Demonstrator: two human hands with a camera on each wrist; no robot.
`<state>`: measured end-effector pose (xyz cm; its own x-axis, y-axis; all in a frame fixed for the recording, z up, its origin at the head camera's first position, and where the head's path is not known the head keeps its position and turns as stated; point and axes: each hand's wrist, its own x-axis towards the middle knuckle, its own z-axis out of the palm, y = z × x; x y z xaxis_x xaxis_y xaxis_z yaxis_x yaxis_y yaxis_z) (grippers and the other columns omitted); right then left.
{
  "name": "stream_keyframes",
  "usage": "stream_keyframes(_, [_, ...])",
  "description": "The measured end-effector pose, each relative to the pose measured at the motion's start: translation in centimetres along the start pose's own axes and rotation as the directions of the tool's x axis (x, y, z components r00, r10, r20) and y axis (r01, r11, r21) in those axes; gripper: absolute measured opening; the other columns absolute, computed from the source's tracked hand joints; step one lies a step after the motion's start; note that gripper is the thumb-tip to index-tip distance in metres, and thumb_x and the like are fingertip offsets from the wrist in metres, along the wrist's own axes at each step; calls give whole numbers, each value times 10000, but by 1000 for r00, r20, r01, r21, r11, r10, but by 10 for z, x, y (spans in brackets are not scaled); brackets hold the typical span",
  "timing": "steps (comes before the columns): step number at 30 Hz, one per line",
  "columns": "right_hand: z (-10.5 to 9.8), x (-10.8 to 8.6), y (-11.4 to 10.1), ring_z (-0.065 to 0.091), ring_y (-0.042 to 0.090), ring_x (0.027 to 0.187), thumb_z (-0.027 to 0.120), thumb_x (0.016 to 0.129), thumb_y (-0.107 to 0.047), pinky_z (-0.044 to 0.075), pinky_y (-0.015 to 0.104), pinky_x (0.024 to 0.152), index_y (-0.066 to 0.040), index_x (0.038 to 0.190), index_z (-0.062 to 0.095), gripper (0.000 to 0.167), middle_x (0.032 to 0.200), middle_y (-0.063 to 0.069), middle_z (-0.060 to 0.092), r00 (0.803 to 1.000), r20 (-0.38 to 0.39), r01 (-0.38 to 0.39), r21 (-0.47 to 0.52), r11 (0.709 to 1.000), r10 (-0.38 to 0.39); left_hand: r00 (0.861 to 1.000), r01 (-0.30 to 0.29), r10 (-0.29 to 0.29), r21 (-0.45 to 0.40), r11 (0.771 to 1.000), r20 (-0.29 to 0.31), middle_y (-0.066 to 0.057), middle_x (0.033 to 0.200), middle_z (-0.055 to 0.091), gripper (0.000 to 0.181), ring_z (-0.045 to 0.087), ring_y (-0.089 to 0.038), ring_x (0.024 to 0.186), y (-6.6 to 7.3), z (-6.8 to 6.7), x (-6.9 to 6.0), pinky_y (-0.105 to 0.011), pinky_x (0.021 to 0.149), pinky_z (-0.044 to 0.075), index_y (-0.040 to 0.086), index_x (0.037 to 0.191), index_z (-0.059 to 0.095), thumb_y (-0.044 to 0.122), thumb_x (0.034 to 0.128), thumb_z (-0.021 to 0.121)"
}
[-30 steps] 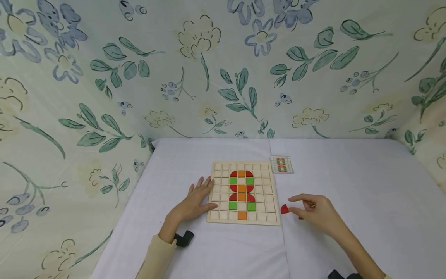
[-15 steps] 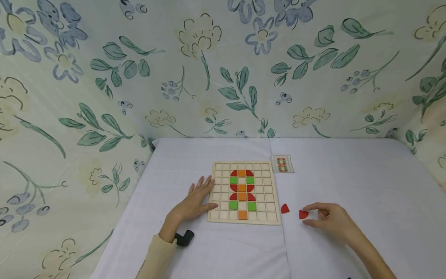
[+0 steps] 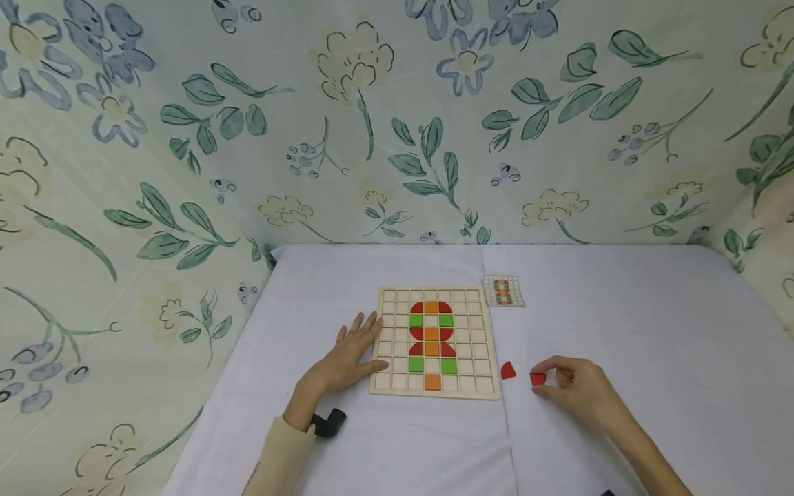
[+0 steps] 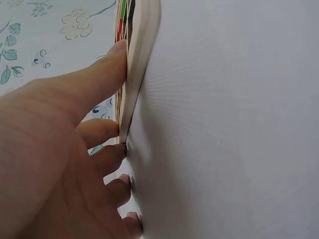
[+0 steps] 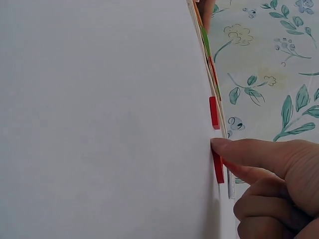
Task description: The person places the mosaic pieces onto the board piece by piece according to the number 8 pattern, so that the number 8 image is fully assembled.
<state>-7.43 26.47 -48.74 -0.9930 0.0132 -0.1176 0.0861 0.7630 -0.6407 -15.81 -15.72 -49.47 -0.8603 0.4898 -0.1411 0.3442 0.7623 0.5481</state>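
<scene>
A square wooden grid board (image 3: 468,393) lies flat on the cloth, with red, orange and green pieces set in its middle columns. My left hand (image 3: 346,358) rests at the board's left edge with fingers spread; the left wrist view shows its thumb (image 4: 104,74) against the board's side. Off the board's right side, my right hand (image 3: 579,389) pinches a red quarter-round piece (image 3: 538,379) between thumb and forefinger, low over the cloth. A second red quarter-round piece (image 3: 509,370) lies between that hand and the board.
A small pattern card (image 3: 504,291) lies beyond the board's upper right corner. White cloth (image 3: 657,310) covers the table, which meets a flowered curtain (image 3: 397,138) at the back. A black strap device (image 3: 329,423) sits at the left wrist.
My right hand has moved right, away from the nearer red piece, and its fingertips have come together on the farther red piece. The left hand stays put.
</scene>
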Motion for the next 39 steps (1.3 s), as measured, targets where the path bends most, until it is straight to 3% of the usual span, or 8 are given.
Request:
stream_keyframes(6, [1, 2, 1, 323, 64, 561, 883, 788, -169, 273, 217, 493, -73, 1099, 766, 346, 608, -40, 380, 1000, -18, 23, -15, 1000, -23, 1000, 4, -4, 6, 1000, 5, -111, 1752, 96, 899, -3, -374, 1632, 0, -1, 0, -638, 1300, 22, 76, 1654, 198, 454, 990, 671])
stream_keyframes(12, [1, 4, 3, 322, 64, 563, 885, 783, -175, 268, 211, 495, -119, 996, 784, 242, 602, -41, 374, 999, -29, 18, -19, 1000, -19, 1000, 10, -10, -3, 1000, 5, -105, 1752, 94, 894, -14, -364, 1633, 1, -1, -1, -633, 1301, 10, 81, 1655, 200, 450, 991, 672])
stream_keyframes(18, [0, 6, 3, 315, 58, 533, 865, 814, -172, 274, 206, 486, -109, 998, 780, 213, 576, -47, 370, 998, -22, 55, -36, 998, -55, 1000, 5, -5, -7, 1000, 1, -105, 1751, 99, 888, -15, -362, 1632, 2, -2, -2, -633, 1300, 3, 78, 1652, 209, 448, 992, 672])
stream_keyframes(39, [0, 17, 9, 330, 28, 562, 890, 801, -204, 332, 210, 527, -133, 1067, 789, 293, 594, -78, 323, 983, 93, 149, 85, 985, -157, 1000, -1, 1, -16, 1000, -6, -123, 1750, 107, 895, -4, -378, 1632, 0, 0, -1, -649, 1294, 8, 65, 1650, 215, 437, 985, 684])
